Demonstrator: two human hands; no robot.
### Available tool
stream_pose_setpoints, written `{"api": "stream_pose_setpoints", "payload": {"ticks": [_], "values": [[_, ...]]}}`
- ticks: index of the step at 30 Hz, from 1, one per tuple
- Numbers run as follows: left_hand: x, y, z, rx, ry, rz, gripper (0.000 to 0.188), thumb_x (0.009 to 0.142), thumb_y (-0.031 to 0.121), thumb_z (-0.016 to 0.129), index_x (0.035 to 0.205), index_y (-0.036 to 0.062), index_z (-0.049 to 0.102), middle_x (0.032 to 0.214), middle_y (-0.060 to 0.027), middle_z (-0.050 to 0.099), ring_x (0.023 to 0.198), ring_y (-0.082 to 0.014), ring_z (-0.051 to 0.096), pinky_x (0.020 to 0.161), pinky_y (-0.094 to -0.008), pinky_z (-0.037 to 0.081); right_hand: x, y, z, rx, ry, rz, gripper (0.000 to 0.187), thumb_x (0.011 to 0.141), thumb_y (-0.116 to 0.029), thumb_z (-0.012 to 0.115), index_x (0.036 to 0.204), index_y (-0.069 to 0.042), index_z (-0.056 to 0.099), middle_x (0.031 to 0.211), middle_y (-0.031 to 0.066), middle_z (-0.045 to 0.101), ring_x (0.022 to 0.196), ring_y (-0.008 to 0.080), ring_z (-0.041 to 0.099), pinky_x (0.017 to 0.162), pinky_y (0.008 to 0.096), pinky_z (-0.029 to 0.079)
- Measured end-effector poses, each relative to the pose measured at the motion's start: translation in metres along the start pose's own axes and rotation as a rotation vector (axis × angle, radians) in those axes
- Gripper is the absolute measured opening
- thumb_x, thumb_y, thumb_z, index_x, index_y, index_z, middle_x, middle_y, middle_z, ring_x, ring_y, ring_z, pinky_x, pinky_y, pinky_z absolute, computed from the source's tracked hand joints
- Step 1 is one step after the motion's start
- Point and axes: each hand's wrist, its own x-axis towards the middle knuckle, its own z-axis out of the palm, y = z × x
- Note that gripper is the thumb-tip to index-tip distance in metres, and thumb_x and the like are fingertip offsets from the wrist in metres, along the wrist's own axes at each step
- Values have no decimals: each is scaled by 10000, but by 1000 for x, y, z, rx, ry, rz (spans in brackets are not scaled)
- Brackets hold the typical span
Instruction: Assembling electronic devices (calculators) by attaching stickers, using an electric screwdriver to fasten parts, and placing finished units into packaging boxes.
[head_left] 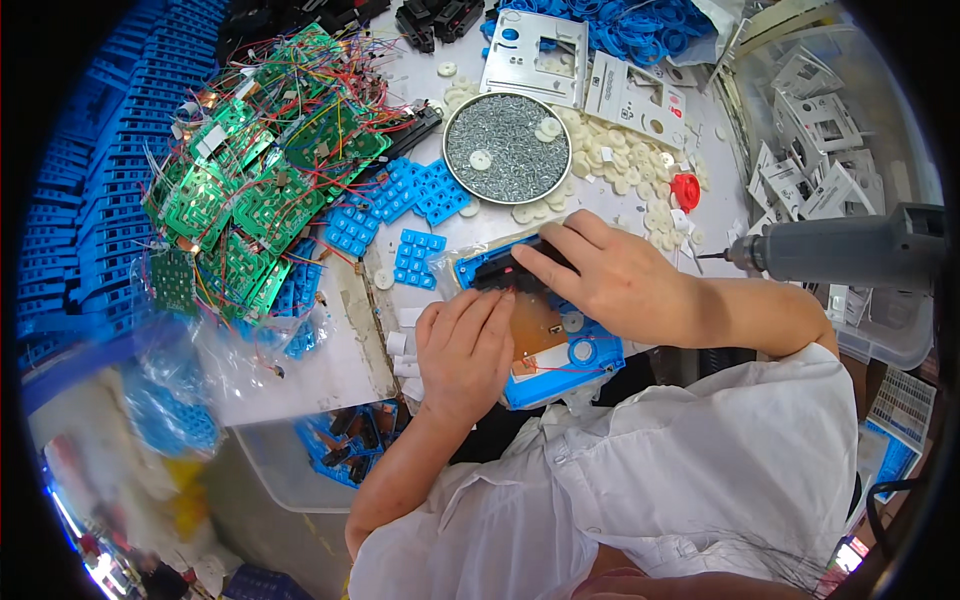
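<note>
A blue plastic housing (598,352) lies tilted at the table's near edge, its inside facing up, with a brown board (532,325) and thin red wires in it. Across its far end sits a black plastic part (497,270). My right hand (615,275) comes from the right, its bent fingers gripping this part from above. The fingers of my left hand (465,345) are curled together over the housing's left side, fingertips against the part's near edge by a red wire. What lies under those fingertips is hidden. White discs (581,350) show in the housing.
A round tin of screws (508,150) stands beyond the housing, among cream discs (625,160). Green circuit boards (265,190) with wires pile up left, near blue keypads (420,258). A grey electric screwdriver (840,248) juts in from the right, before a clear bin (905,335) of white panels.
</note>
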Motion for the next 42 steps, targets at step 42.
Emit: {"api": "stream_pose_setpoints", "payload": {"ticks": [42], "values": [[164, -42, 18, -348, -429, -142, 132, 874, 204, 744, 776, 132, 692, 801, -29, 679, 765, -249, 638, 822, -439, 372, 18, 92, -50, 1368, 676, -27, 566, 972, -451, 695, 1262, 3, 524, 717, 62, 634, 657, 157, 626, 642, 324, 535]]}}
